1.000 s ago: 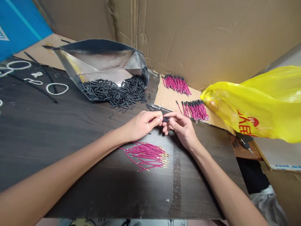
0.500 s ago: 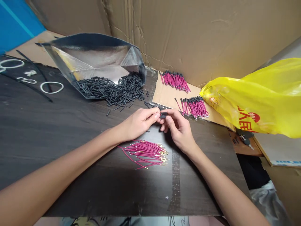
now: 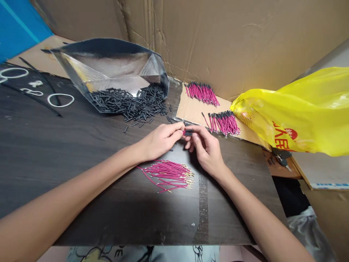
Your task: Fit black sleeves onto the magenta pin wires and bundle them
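My left hand is closed in a pinch on a few pink wires with black sleeves on their ends. From the other side, my right hand has its thumb and fingers closed on the black sleeves. Part of the wires is hidden inside the left fingers. Below both hands, a loose bundle of pink wires with gold-coloured pins at the right end lies on the dark table. A few stray black tube pieces lie beneath the hands.
An open foil bag spills short black tubes at the back left. Two rows of sleeved pink wires lie on cardboard. A yellow plastic bag stands right; white rings lie left.
A short pink stretch of wire now shows between my left fingers and the black sleeves, where mostly black showed before. Both hands stay in nearly the same place; the view has shifted slightly.
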A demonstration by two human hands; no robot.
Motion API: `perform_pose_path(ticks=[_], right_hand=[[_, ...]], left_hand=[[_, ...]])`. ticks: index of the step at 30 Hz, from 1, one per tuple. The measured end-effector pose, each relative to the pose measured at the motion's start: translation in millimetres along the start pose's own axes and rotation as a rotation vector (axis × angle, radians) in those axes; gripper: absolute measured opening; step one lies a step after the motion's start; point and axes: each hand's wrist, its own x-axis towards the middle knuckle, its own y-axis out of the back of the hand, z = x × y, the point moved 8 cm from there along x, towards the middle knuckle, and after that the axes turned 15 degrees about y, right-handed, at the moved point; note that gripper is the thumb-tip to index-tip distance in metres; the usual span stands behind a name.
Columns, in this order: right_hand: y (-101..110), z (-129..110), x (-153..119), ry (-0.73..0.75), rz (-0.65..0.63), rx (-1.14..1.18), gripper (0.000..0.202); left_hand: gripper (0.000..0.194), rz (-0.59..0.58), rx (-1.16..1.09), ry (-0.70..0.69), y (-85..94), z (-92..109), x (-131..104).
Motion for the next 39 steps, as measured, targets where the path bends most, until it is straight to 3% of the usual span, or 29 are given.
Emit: perform_pose_path(ticks=[5,12,22,28,33,36,39], right_hand=[[0.3,4.1,-0.6,-0.043,0.018,0.116,0.028],[-3.1,23.7,1.0,-0.211,0.012,0.488,0.030],[-2.1,27.5,0.0,-0.239,-0.002,0.538,0.026],[0.3,31.7,0.7,-0.268,0.084,0.576,0.031],[-5.4,20.5,1.9,-0.186,0.074,0.445,0.024],[-10.0,6.2,0.5,-0.103,0.040,0.186,0.018],[-8.5,-8.7,0.3,-0.005,0.103,-0.016,0.014]], left_hand=[[0.025,0.009,0.012,-0.038,-0.2,2.8,-0.1],[0.027,-0.104,-0.011,-0.108,-5.2,6.9,-2.2],[0.025,-0.110,-0.022,-0.109,-6.2,5.0,1.0],[0.025,-0.054,-0.011,-0.118,-2.2,8.5,-1.0],[0.027,0.077,-0.190,-0.179,9.3,11.5,-0.9],[0.026,0.069,-0.374,-0.155,8.8,10.4,-1.2],[0.025,0.003,-0.577,-0.100,1.4,9.3,-2.5]])
